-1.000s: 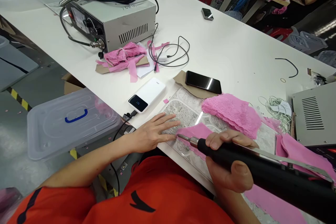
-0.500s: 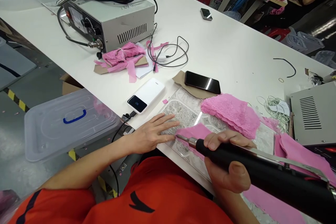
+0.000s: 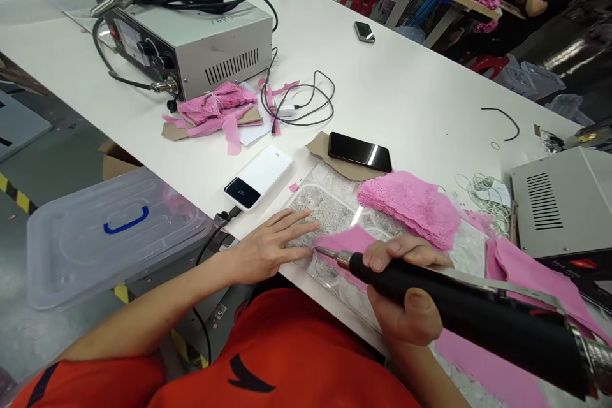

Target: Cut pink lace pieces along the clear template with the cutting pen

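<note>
The long black cylindrical handheld tool (image 3: 468, 315) is presenting a smooth, matt barrel; its slender silver metal tip (image 3: 327, 251) is giving a dull shine. The flat pink cloth piece (image 3: 347, 242) is showing a plain matt face, while the layered pink lace cloth (image 3: 411, 207) is displaying a rough, openwork texture. The clear moulded plastic sheet (image 3: 329, 204) is catching light along glossy ridges and looking rough and speckled elsewhere. The black rectangular phone (image 3: 360, 151) is reflecting a streak from its glossy face; the brown cardboard piece (image 3: 318, 148) is appearing matt. The white tabletop (image 3: 406, 89) is looking smooth.
</note>
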`<action>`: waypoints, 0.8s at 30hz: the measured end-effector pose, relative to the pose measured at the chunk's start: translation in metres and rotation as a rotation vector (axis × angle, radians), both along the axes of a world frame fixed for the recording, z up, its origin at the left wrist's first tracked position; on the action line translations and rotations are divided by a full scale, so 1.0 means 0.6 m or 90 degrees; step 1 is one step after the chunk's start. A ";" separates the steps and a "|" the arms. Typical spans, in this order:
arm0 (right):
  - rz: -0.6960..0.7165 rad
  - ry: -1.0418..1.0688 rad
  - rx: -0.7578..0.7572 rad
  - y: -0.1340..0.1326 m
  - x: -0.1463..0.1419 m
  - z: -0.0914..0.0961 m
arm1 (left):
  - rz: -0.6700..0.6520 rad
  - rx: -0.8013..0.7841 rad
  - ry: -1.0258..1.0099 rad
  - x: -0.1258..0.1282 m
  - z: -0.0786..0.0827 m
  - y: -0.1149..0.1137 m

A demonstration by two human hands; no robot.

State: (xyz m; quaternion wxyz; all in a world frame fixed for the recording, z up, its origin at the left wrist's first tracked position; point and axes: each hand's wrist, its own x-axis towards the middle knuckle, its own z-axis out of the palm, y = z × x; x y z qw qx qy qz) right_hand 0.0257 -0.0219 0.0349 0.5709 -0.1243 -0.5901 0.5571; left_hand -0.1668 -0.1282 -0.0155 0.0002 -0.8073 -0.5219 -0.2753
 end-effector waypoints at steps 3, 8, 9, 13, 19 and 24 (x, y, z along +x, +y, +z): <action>-0.067 0.022 -0.023 0.019 0.014 0.009 | 0.005 0.011 -0.006 0.000 0.003 -0.002; -0.234 0.055 -0.089 0.069 0.067 0.019 | 0.001 0.061 -0.019 0.015 0.011 0.005; -0.264 0.064 -0.102 0.078 0.080 0.019 | -0.007 0.072 -0.026 0.022 0.012 0.009; -0.363 0.082 -0.116 0.101 0.135 0.014 | -0.033 0.099 -0.042 0.066 0.012 0.040; -0.434 0.094 -0.106 0.111 0.192 0.013 | -0.070 0.100 -0.011 0.155 0.006 0.095; -0.425 0.103 -0.126 0.113 0.204 0.008 | -0.085 0.069 0.014 0.206 0.010 0.126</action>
